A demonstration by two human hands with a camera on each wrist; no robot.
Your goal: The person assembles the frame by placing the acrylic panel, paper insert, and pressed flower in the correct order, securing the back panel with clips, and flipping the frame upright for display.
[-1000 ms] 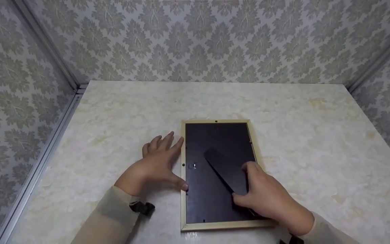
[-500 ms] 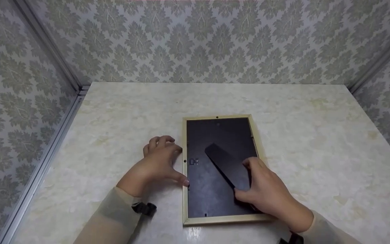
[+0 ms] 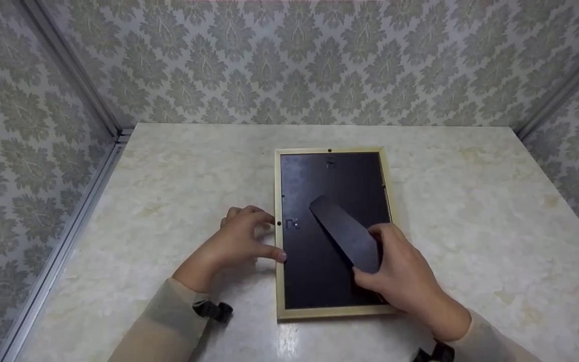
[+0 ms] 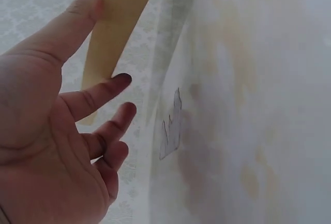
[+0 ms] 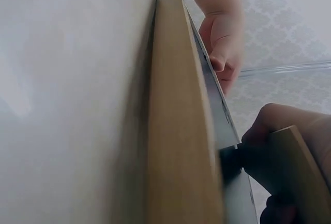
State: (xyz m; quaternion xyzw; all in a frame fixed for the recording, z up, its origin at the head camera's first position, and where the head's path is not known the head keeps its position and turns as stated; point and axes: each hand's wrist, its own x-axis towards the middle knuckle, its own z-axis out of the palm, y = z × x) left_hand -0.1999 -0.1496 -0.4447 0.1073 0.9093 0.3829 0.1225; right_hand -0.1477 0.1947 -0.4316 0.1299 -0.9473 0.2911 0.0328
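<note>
A picture frame (image 3: pixel 331 312) with a pale wooden border lies face down, its black backing up. On the backing a black easel stand (image 3: pixel 347 234) slants out diagonally. My right hand (image 3: pixel 405 271) pinches the lower end of this stand between thumb and fingers. At the left border, my left hand (image 3: pixel 242 236) has its thumb on top and a forefinger against the outer side, as the left wrist view shows on the wooden edge (image 4: pixel 121 19). The other left fingers curl loosely below. In that view the edge appears raised off the tabletop.
A pale marbled table (image 3: pixel 194 161) spreads around the frame. Patterned panels (image 3: pixel 294 60) stand behind it and at both sides, with a metal rail (image 3: pixel 83 201) along the left. Black straps (image 3: pixel 212 310) sit at both wrists.
The frame has shifted away from me and slightly right, with both hands following. The left fingers, spread a second ago, have drawn in against its side. The right hand keeps its hold on the stand.
</note>
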